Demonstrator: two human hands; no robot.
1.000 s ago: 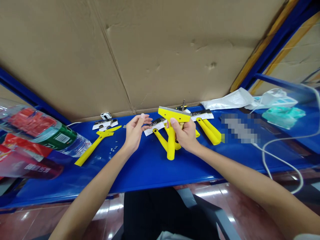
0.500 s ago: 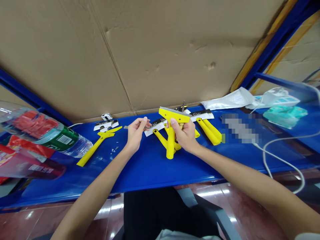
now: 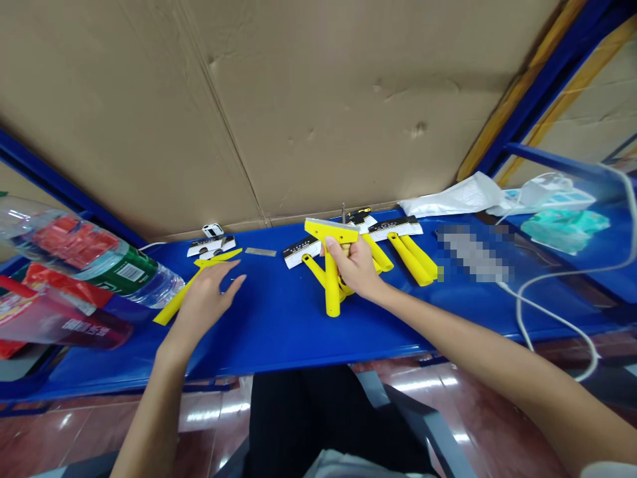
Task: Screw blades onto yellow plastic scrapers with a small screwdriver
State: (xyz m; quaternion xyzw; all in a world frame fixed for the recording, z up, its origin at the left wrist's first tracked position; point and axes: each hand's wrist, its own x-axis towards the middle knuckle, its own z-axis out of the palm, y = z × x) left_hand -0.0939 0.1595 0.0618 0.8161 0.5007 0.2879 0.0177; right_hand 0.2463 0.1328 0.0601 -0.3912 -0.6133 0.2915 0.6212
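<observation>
Left hand (image 3: 206, 292) shifted left, away from held scraper (image 3: 332, 284)

Compared with half a second ago, the left hand is carried leftward and its near-pinch is loosened; the right hand (image 3: 357, 267) and held scraper are displaced slightly left too. The held scraper is gripped firmly by the right hand above the desk (image 3: 279, 332), head up, handle pointing down, thumb pressed at the neck. A dark thin shaft (image 3: 343, 212) is seen behind the head; whether it is also held cannot be told. The left hand is unclosed, fingers loosely extended, thumb well apart; nothing is seen in it, though the palm is hidden. It is placed partly over a second scraper (image 3: 172, 308); contact cannot be told. A loose blade (image 3: 260, 251) is seen lying near its fingertips. Step in hand is judged to be a left-hand reach, with the held scraper steadied. A low, precise pinch on the left seems called for, right grip unchanged.
</observation>
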